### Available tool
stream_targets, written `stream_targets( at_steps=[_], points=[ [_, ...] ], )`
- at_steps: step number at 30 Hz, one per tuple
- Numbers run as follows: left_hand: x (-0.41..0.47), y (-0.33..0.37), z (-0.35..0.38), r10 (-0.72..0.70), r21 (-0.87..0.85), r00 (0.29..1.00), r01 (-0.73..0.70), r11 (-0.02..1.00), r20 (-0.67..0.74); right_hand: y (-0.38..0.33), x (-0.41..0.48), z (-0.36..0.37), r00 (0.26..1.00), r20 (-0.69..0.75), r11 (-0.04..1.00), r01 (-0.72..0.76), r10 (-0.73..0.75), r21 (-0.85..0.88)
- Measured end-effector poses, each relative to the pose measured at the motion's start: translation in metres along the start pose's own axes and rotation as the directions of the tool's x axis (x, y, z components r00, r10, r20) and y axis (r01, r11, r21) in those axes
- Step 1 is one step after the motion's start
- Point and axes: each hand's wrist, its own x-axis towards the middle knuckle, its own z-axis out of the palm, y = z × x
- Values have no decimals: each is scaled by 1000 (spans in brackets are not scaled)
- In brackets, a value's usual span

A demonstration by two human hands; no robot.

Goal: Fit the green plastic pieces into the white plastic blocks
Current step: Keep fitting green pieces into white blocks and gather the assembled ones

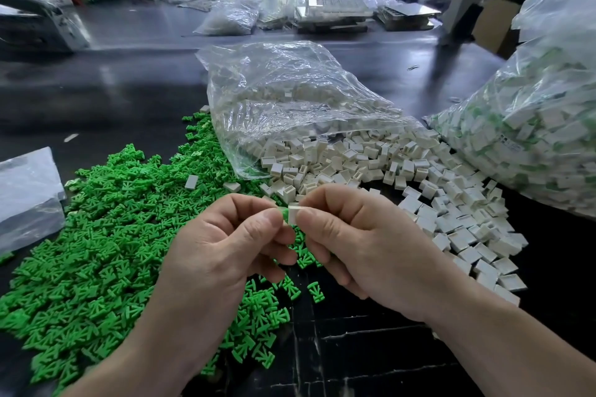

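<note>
Pinching a green piece (pixel 284 213) between thumb and forefinger, the left hand (pixel 232 245) meets the right hand (pixel 354 245), whose thumb and forefinger pinch a white block (pixel 294 214). Piece and block touch, held above the near middle of the dark table (pixel 129 80). A heap of green pieces (pixel 106 235) covers the table's near left part. Loose white blocks (pixel 419 190) spill from an open clear bag (pixel 290 100) toward the right edge, where a bigger bag (pixel 548 138) of blocks showing green sits.
</note>
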Motion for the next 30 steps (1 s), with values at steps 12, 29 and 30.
stream_targets(
  at_steps=[12,29,30],
  points=[
    [3,8,-5,-149,11,979,149,989,141,-9,-4,-5,987,118,977,-84,108,-196],
    [6,14,-8,-236,150,937,202,968,258,-15,-6,-11,977,186,900,-13,104,-436],
    [6,14,-7,-236,141,937,205,969,257,-15,-6,-11,978,185,902,-7,97,-432]
  ],
)
